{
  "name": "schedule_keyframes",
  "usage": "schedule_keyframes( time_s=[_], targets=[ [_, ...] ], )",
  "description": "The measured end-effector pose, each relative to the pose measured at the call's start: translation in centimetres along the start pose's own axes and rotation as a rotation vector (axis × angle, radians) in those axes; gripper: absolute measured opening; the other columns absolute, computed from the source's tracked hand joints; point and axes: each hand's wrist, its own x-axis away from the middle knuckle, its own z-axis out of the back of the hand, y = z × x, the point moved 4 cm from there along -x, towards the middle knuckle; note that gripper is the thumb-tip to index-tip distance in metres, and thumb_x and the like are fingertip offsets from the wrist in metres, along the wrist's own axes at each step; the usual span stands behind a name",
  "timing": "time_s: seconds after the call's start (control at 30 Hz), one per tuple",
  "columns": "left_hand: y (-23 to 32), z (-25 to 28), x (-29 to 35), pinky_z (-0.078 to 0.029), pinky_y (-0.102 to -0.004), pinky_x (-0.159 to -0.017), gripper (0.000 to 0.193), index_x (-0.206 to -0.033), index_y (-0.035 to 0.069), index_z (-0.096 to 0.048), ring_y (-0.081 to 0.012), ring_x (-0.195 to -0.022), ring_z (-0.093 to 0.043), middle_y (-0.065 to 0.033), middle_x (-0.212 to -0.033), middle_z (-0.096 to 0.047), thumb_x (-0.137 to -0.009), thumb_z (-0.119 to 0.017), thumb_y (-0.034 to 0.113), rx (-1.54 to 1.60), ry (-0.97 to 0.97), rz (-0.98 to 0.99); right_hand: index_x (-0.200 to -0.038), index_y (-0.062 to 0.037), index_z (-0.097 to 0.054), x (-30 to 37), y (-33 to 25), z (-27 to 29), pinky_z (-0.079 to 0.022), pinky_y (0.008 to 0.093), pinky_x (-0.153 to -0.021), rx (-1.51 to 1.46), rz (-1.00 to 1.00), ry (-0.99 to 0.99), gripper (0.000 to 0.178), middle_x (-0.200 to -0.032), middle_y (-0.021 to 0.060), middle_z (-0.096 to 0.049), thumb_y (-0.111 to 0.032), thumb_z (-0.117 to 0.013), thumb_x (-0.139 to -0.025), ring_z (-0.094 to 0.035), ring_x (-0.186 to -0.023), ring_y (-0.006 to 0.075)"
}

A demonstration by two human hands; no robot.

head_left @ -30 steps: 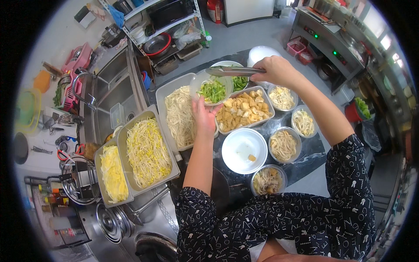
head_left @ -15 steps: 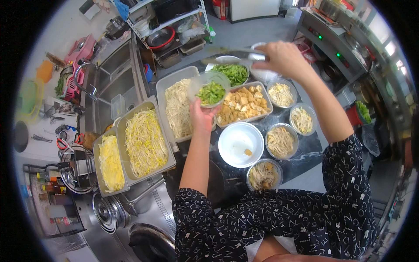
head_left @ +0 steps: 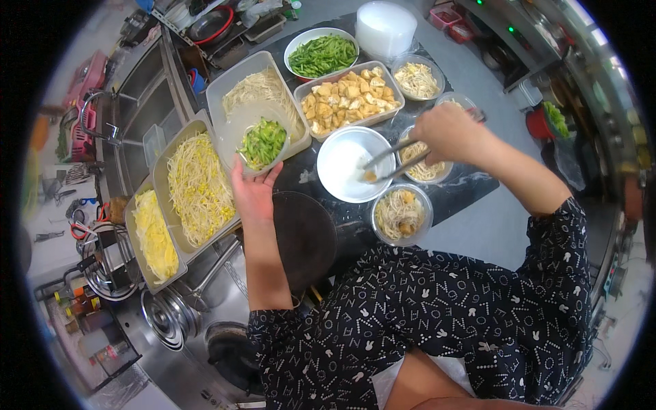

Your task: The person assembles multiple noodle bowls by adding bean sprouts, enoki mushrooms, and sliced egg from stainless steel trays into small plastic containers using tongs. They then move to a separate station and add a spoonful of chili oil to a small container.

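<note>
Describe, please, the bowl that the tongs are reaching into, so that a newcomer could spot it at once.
Start at the long tray of golden tofu cubes on the dark counter. Just in front of it sits a round white bowl, where the right hand dips metal tongs. Unlike the noodle-filled clear tubs beside it, it is opaque and nearly empty.

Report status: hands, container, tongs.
Left hand holds clear container of greens. Right hand grips tongs, tips in white bowl. Nothing between them.

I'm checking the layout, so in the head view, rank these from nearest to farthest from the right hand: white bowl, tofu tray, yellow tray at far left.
From the right hand:
1. White bowl, just left of it, under the tongs.
2. Tofu tray, farther up and left.
3. Yellow tray, far left by the stove.
</note>
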Motion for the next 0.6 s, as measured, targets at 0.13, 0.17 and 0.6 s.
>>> schedule_keyframes(
  time_s=[0.13, 0.17, 0.6],
  targets=[
    [-0.2, 0.7, 1.3, -0.055, -0.0529, -0.089, 0.051, -0.142, 0.006, -0.035, -0.0355, -0.121, -0.053, -0.0179, -0.137, -0.047, -0.096, -0.049, 0.025, -0.059, -0.018, -0.067, -0.078, -0.0087, -0.071, -2.1, -2.3, -1.5, -0.053, 0.0363, -0.064, 0.048, -0.014, 0.088, 0.018, -0.075, 0.0081, -0.069, -0.023, -0.076, -0.069, -0.070, -0.074, 0.0247],
    [-0.6, 0.9, 1.7, -0.055, -0.0529, -0.088, 0.051, -0.142, 0.006, -0.035, -0.0353, -0.120, -0.053, -0.0172, -0.137, -0.047, -0.096, -0.048, 0.024, -0.074, 0.012, -0.091, -0.077, -0.0084, -0.071, -2.3, -2.0, -1.6, -0.052, 0.0365, -0.063, 0.062, -0.054, 0.074, 0.014, -0.075, 0.0084, -0.069, -0.020, -0.074, -0.070, -0.070, -0.073, 0.0250],
    [2.2, 4.6, 11.9, -0.050, -0.0582, -0.094, 0.065, -0.152, 0.012, -0.025, -0.0312, -0.131, -0.045, -0.0124, -0.148, -0.037, -0.092, -0.049, 0.015, 0.208, -0.087, -0.137, -0.112, -0.0090, -0.066, 1.0, -5.9, 11.1, -0.052, 0.0422, -0.072, -0.044, -0.005, 0.179, 0.060, -0.094, 0.0124, -0.070, -0.036, -0.086, -0.061, -0.068, -0.085, 0.0292]
  ],
)
